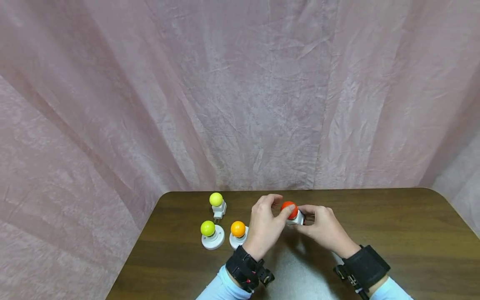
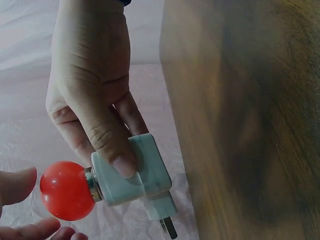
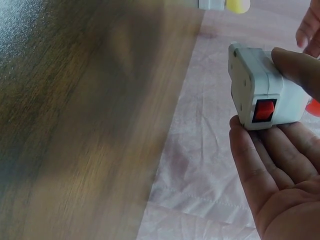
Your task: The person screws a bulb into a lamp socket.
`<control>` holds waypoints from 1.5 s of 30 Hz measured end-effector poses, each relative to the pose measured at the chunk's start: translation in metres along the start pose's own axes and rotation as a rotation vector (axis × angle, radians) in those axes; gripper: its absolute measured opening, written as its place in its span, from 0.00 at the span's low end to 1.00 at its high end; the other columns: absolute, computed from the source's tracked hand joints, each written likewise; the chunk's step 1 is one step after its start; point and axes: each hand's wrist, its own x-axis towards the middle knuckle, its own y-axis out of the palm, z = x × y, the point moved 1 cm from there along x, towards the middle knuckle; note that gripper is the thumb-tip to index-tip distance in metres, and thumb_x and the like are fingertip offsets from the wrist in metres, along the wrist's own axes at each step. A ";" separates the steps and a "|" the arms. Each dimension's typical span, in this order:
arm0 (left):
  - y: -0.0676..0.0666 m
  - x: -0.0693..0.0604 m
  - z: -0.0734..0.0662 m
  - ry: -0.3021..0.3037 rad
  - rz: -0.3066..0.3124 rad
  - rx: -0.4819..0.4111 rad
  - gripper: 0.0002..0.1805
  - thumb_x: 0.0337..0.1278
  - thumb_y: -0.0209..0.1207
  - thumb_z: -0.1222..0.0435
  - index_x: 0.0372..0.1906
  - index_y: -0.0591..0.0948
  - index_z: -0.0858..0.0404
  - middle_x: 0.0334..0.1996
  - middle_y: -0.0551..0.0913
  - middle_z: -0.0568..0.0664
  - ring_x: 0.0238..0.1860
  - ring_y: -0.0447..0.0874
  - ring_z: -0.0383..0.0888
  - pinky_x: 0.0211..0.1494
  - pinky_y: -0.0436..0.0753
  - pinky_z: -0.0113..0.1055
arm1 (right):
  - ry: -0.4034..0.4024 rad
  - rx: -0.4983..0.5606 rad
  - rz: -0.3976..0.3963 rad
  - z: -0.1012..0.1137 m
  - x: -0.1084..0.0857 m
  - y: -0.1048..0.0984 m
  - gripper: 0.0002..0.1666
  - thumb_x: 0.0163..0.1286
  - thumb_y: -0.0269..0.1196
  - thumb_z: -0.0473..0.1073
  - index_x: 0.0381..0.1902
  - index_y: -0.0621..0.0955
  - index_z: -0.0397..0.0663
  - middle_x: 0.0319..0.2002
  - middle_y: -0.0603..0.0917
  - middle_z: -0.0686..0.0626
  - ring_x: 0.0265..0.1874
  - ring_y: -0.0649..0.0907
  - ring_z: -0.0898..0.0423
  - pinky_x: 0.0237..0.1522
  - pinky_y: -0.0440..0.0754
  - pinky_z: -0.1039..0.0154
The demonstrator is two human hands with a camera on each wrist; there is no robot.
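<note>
My right hand holds a white plug-in lamp socket between thumb and fingers, raised above the table. A red rocker switch sits on one side of the socket, and a metal plug prong sticks out in the left wrist view. A round red bulb is fitted at the socket's other end by its metal base. My left hand is beside the bulb, thumb and fingers on either side of it. The left wrist view shows a small gap between thumb and bulb; finger contact is unclear.
On the wooden table, left of my hands, stand a yellow bulb in a white plug-in socket, a green bulb on a round white base and an orange bulb on another. Behind the table hangs a pink curtain.
</note>
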 end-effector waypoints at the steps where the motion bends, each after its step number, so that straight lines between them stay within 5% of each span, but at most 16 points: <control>1: 0.000 0.000 0.001 -0.011 -0.007 0.003 0.18 0.52 0.63 0.48 0.45 0.81 0.52 0.39 0.80 0.43 0.40 0.78 0.40 0.39 0.77 0.28 | 0.007 0.004 -0.002 0.000 0.000 0.000 0.22 0.48 0.73 0.41 0.44 0.82 0.49 0.39 0.86 0.51 0.38 0.85 0.60 0.39 0.84 0.61; 9: 0.002 0.000 0.001 0.019 0.025 -0.019 0.17 0.53 0.63 0.51 0.44 0.82 0.56 0.35 0.80 0.43 0.33 0.77 0.36 0.34 0.77 0.25 | -0.004 0.034 0.004 0.000 0.001 0.002 0.23 0.48 0.74 0.40 0.45 0.82 0.46 0.39 0.86 0.48 0.37 0.85 0.60 0.38 0.84 0.60; 19: 0.001 -0.002 -0.003 0.136 0.129 0.022 0.15 0.60 0.57 0.65 0.53 0.79 0.54 0.51 0.78 0.42 0.46 0.78 0.36 0.47 0.80 0.26 | -0.044 0.014 -0.009 0.000 0.001 0.001 0.23 0.47 0.74 0.39 0.44 0.82 0.46 0.39 0.86 0.48 0.35 0.85 0.61 0.37 0.84 0.61; 25: 0.000 -0.002 -0.005 0.052 0.035 0.045 0.19 0.57 0.60 0.53 0.52 0.79 0.54 0.48 0.80 0.44 0.47 0.78 0.40 0.46 0.80 0.30 | -0.018 0.036 0.000 0.000 0.001 0.002 0.23 0.48 0.74 0.40 0.45 0.82 0.46 0.39 0.86 0.48 0.37 0.85 0.60 0.38 0.84 0.64; 30: 0.000 -0.002 -0.003 -0.005 -0.024 0.084 0.22 0.50 0.63 0.46 0.45 0.81 0.56 0.36 0.81 0.44 0.36 0.78 0.38 0.37 0.77 0.27 | -0.005 0.044 0.005 0.001 0.000 0.002 0.23 0.48 0.74 0.41 0.45 0.82 0.47 0.39 0.86 0.49 0.37 0.85 0.60 0.39 0.84 0.63; 34: 0.001 -0.001 -0.003 0.026 0.021 0.039 0.18 0.52 0.64 0.53 0.45 0.81 0.58 0.35 0.80 0.45 0.34 0.78 0.38 0.35 0.77 0.24 | -0.010 0.054 0.003 0.001 0.000 0.002 0.24 0.47 0.74 0.39 0.45 0.82 0.45 0.40 0.86 0.48 0.38 0.86 0.59 0.39 0.84 0.64; 45: -0.001 -0.002 -0.007 0.113 0.179 0.016 0.17 0.61 0.57 0.67 0.55 0.77 0.53 0.52 0.77 0.43 0.46 0.78 0.37 0.49 0.79 0.26 | -0.041 0.031 -0.008 0.001 0.001 0.000 0.24 0.48 0.73 0.38 0.46 0.82 0.43 0.40 0.86 0.46 0.38 0.86 0.58 0.39 0.84 0.61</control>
